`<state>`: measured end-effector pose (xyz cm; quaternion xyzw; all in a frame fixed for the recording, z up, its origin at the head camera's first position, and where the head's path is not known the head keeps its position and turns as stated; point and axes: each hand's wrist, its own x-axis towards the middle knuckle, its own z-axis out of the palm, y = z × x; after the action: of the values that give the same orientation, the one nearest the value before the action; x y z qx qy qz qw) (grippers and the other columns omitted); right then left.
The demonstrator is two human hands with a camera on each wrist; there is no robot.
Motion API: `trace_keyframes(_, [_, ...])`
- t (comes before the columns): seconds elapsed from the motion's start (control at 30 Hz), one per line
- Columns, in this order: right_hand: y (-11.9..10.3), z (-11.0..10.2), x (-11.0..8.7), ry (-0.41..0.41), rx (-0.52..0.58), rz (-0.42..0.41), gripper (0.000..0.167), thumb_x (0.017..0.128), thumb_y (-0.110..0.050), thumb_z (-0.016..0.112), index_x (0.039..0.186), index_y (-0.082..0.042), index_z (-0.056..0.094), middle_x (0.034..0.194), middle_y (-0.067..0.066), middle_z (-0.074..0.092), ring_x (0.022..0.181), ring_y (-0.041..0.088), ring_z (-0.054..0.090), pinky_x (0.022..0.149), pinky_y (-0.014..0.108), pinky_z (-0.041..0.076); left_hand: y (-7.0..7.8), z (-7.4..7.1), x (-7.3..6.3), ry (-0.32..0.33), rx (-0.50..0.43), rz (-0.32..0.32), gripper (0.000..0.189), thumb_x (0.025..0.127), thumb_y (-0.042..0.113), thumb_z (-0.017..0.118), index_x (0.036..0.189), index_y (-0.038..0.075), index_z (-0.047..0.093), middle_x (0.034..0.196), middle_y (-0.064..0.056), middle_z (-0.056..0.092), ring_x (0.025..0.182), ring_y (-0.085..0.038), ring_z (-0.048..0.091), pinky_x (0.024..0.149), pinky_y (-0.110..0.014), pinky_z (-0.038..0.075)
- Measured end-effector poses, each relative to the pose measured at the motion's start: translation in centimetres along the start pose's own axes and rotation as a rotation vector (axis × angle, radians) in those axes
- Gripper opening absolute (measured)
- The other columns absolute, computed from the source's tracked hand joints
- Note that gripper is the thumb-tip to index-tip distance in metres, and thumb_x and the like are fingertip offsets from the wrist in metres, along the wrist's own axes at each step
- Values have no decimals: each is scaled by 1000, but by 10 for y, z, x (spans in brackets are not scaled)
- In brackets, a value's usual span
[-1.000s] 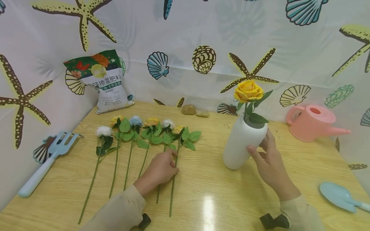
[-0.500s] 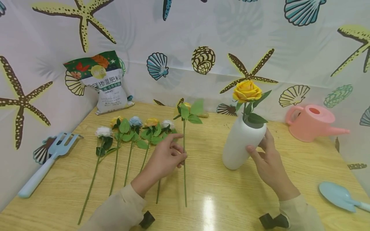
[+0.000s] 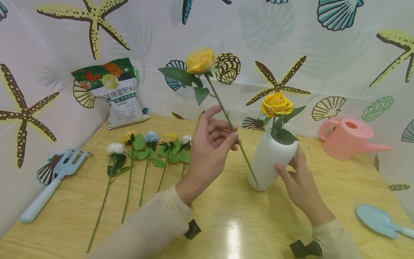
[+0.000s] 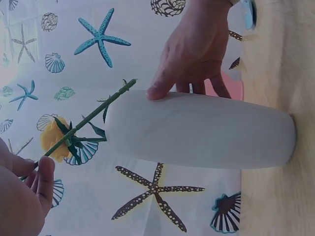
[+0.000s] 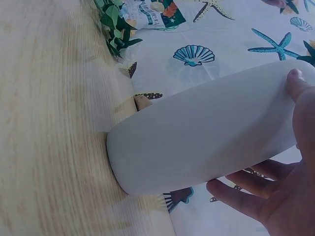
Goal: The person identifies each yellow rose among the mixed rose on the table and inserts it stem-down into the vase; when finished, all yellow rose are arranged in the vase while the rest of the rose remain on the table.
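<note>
My left hand [image 3: 208, 151] pinches the green stem of a yellow rose [image 3: 200, 61] between thumb and fingers. The bloom is up and to the left; the stem slants down across the front of the white vase [image 3: 271, 158]. In the left wrist view, the stem's cut end passes near the vase's mouth end. My right hand [image 3: 300, 183] grips the vase around its right side, thumb in front. The vase leans to the right with its base on the table. Another yellow rose [image 3: 277, 104] stands in the vase, its lower stem hidden inside.
Several roses, among them a white rose [image 3: 115, 148] and a blue rose [image 3: 151, 136], lie in a row at left. A hand fork [image 3: 59, 180] and a fertilizer bag [image 3: 124, 100] are beyond them. At right are a pink watering can [image 3: 347, 138] and a trowel [image 3: 376, 219].
My left hand has picked the rightmost yellow rose off the table, raised it and moved it right toward the vase. My right hand keeps its hold on the tilted vase.
</note>
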<state>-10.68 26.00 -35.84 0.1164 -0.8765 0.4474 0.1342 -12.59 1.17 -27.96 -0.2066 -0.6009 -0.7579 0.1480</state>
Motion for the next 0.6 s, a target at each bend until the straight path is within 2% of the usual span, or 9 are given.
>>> trace_keyframes(0.2, [-1,1,-1,6,0,0,80,103,-11,57,164,-25,5,149,23,48,127,38,54,85,3,45,3,21,27,101,-73,182,62,92,-14,61,146,-2,32,106,-29,60,82,-8,65,72,-27,59])
trace_keyframes(0.27, [-1,1,-1,4,-2,2,80,103,-12,57,164,-25,6,149,24,47,127,40,54,85,3,45,3,26,34,124,-89,230,62,93,-14,60,146,-4,30,107,-30,59,84,-14,66,74,-27,59])
trace_keyframes(0.33, [-1,1,-1,3,-3,1,80,103,-12,57,163,-25,6,150,24,47,128,41,54,85,4,45,2,31,39,146,-85,259,62,93,-13,60,146,-5,29,109,-30,58,86,-23,66,75,-28,59])
trace_keyframes(0.47, [-1,1,0,0,1,-4,80,103,-12,57,163,-26,6,150,24,46,128,42,54,85,5,45,-3,39,45,162,-45,274,61,95,-10,60,146,-4,28,111,-29,58,92,-42,64,79,-33,60])
trace_keyframes(0.6, [0,0,0,8,1,-8,81,103,-11,58,163,-26,6,150,23,46,127,42,55,85,4,45,-9,45,45,132,22,297,57,96,-9,59,144,-5,29,111,-28,58,94,-42,64,82,-39,60])
